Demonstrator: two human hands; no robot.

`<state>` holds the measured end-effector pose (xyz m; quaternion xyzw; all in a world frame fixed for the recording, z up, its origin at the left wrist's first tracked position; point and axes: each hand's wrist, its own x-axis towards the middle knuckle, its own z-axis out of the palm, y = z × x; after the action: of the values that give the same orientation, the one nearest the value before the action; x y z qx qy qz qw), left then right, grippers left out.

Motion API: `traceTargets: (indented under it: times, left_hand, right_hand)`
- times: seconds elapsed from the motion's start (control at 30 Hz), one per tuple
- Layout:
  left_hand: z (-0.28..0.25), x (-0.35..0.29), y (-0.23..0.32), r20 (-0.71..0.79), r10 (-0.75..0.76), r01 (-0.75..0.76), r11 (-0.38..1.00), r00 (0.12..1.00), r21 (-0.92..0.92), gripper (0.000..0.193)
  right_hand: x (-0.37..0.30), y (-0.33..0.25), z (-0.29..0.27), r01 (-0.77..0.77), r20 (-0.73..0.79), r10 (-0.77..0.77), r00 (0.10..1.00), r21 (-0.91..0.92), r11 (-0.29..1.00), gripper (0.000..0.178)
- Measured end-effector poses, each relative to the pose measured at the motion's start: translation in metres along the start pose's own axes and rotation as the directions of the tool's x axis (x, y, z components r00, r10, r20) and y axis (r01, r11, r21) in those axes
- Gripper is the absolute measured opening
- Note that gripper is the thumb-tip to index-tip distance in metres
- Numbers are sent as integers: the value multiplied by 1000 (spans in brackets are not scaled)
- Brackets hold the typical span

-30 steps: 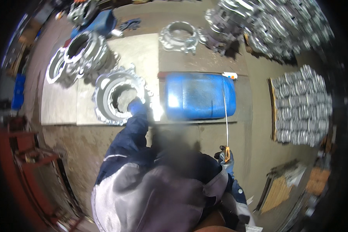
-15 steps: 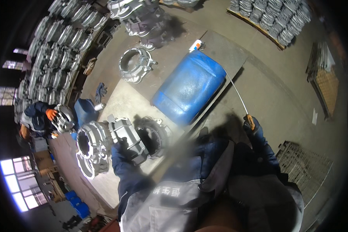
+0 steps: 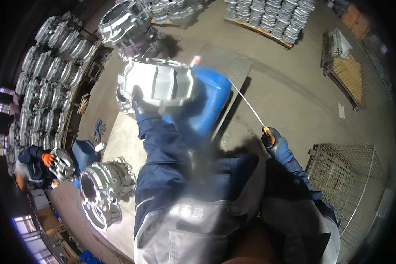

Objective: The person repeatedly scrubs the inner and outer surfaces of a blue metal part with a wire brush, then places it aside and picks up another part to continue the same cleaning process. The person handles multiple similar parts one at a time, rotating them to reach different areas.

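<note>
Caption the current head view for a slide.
Left hand holds a silvery metal casing near a blue container; right hand grips an orange-handled rod.

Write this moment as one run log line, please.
left hand: holding silver casting | right hand: holding orange-handled rod | blue container: partly hidden behind casting

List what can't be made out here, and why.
Head view:
Left hand: most fingers, behind the casting.
Drum: left part, behind the casting and left sleeve.
Pallet stack: top, cut off by the upper edge.
Tool: tip too small to tell if touching the drum.
</note>
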<state>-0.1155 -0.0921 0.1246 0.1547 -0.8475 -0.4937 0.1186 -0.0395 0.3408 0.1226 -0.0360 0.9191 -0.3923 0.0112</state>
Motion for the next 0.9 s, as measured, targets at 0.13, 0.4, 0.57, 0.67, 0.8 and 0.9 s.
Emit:
traceTargets:
  times: [0.13, 0.4, 0.57, 0.67, 0.8, 0.9]
  left_hand:
    - [57, 10, -25, 77, -57, 48, 991, 995, 121, 50]
    - [112, -31, -83, 120, -257, 222, 943, 959, 247, 48]
    - [138, -81, -119, 138, -450, 409, 878, 882, 248, 47]
    - [154, -110, -134, 168, -561, 523, 823, 811, 223, 46]
    - [164, -135, -144, 260, -660, 640, 750, 705, 166, 45]
    - [157, -140, -143, 439, -681, 715, 689, 586, 115, 45]
  right_hand:
    - [-31, 15, -8, -46, -65, 48, 997, 35, 998, 32]
    - [-59, 51, -6, -213, -68, 272, 960, 454, 865, 33]
    - [-17, 33, -34, -183, 32, 188, 982, 420, 889, 35]
    - [11, 3, -48, -25, 167, -2, 986, 159, 987, 30]
    - [49, -53, -28, 251, 314, -200, 928, -130, 959, 30]
    - [79, -95, 9, 417, 547, -253, 798, -197, 887, 38]
